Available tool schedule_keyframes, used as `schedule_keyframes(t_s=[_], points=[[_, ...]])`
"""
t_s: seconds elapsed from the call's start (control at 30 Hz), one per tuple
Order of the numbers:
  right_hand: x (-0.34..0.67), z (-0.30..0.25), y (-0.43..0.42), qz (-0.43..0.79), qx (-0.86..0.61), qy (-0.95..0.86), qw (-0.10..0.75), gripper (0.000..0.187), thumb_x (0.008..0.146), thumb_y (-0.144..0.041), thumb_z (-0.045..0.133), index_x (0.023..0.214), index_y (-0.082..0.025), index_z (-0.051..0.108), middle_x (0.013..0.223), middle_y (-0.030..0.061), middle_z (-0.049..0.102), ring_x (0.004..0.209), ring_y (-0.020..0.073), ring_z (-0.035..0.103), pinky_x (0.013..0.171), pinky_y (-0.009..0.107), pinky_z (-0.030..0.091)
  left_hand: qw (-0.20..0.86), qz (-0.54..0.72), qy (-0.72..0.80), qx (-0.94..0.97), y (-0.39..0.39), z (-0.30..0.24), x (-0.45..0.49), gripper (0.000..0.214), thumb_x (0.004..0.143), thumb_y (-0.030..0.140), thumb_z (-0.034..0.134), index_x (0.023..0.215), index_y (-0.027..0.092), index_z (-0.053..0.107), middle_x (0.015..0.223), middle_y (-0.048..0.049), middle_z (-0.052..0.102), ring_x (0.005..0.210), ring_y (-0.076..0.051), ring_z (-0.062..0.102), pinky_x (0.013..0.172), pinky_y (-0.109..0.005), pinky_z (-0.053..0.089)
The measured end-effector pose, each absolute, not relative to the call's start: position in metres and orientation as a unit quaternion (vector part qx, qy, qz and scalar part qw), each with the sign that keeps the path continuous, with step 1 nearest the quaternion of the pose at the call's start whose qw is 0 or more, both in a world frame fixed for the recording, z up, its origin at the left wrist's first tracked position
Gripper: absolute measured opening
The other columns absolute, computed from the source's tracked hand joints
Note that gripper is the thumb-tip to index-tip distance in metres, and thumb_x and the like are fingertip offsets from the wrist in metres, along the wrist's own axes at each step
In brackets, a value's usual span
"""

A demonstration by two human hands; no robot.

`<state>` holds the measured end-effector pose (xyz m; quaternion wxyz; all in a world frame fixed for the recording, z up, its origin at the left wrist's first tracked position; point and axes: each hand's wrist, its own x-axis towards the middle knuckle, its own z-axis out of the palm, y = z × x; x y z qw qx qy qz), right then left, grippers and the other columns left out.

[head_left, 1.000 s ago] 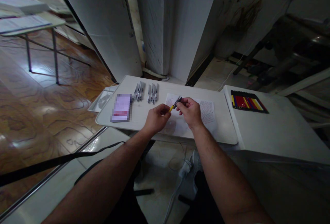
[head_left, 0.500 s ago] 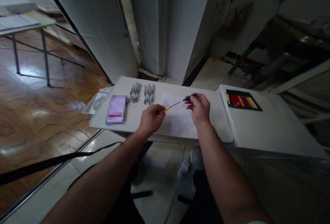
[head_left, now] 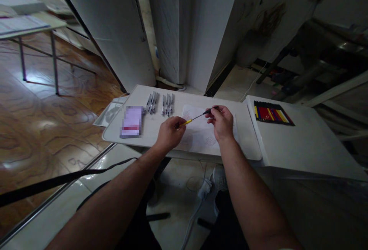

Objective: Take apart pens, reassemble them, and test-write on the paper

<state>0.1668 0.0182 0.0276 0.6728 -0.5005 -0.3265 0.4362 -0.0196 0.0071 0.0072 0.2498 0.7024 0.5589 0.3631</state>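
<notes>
My left hand [head_left: 169,133] is closed around the yellow end of a thin pen refill [head_left: 192,120]. My right hand [head_left: 221,121] pinches a dark pen barrel [head_left: 211,109] at the refill's other end. Both hands hover over a sheet of written paper [head_left: 201,133] on the small white table [head_left: 149,127]. Two bundles of pens [head_left: 160,104] lie side by side on the table beyond my left hand.
A blurred purple booklet [head_left: 131,121] lies at the table's left. A flat box of coloured pens [head_left: 272,112] rests on a second white surface [head_left: 301,142] to the right. White panels [head_left: 178,27] stand behind. A cable and power strip [head_left: 204,188] lie on the floor below.
The hands have drawn apart: the dark barrel in my right hand slid away from the yellow end in my left, and a thin refill now shows between them.
</notes>
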Motion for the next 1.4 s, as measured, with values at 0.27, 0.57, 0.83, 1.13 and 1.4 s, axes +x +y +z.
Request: schedule_keyframes(t_s=[0.27,0.57,0.83,1.13,1.4], points=[[0.154,0.025,0.014,0.478,-0.488,-0.358,0.636,0.022,0.069,-0.028,0.068,0.085,-0.019,0.056,0.075,0.0007,0.070,0.059,0.0130,0.066,0.043,0.018,0.044,0.244,0.367,0.545,0.713,0.009,0.004,-0.020,0.013,0.076,0.021,0.059,0.085,0.019,0.069,0.079,-0.0027,0.067,0.071,-0.015,0.059,0.069,-0.027,0.046],[0.148,0.022,0.011,0.501,-0.483,-0.387,0.605,0.021,0.068,-0.030,0.070,0.082,-0.018,0.058,0.078,0.0014,0.071,0.062,0.0133,0.067,0.043,0.018,0.046,0.250,0.371,0.543,0.711,0.010,0.002,-0.020,0.013,0.077,0.023,0.059,0.085,0.020,0.068,0.078,-0.0023,0.067,0.071,-0.015,0.058,0.067,-0.026,0.045],[0.148,0.020,0.011,0.501,-0.480,-0.387,0.608,0.020,0.069,-0.029,0.070,0.082,-0.018,0.059,0.077,0.0014,0.071,0.062,0.0134,0.067,0.043,0.018,0.046,0.256,0.375,0.546,0.704,0.009,0.002,-0.020,0.012,0.076,0.021,0.060,0.084,0.020,0.069,0.078,-0.0024,0.068,0.071,-0.015,0.059,0.068,-0.026,0.046],[0.148,0.019,0.011,0.498,-0.484,-0.388,0.606,0.020,0.069,-0.029,0.070,0.082,-0.018,0.059,0.077,0.0017,0.071,0.062,0.0138,0.067,0.044,0.019,0.048,0.268,0.381,0.538,0.702,0.009,0.004,-0.019,0.011,0.076,0.021,0.060,0.083,0.019,0.068,0.076,-0.0017,0.067,0.070,-0.015,0.059,0.066,-0.026,0.045],[0.147,0.015,0.011,0.494,-0.485,-0.394,0.604,0.021,0.069,-0.029,0.072,0.083,-0.018,0.060,0.075,0.0016,0.071,0.062,0.0149,0.068,0.044,0.020,0.049,0.265,0.369,0.544,0.705,0.007,0.007,-0.021,0.014,0.077,0.021,0.059,0.085,0.018,0.070,0.079,-0.0030,0.069,0.071,-0.015,0.060,0.069,-0.027,0.045]])
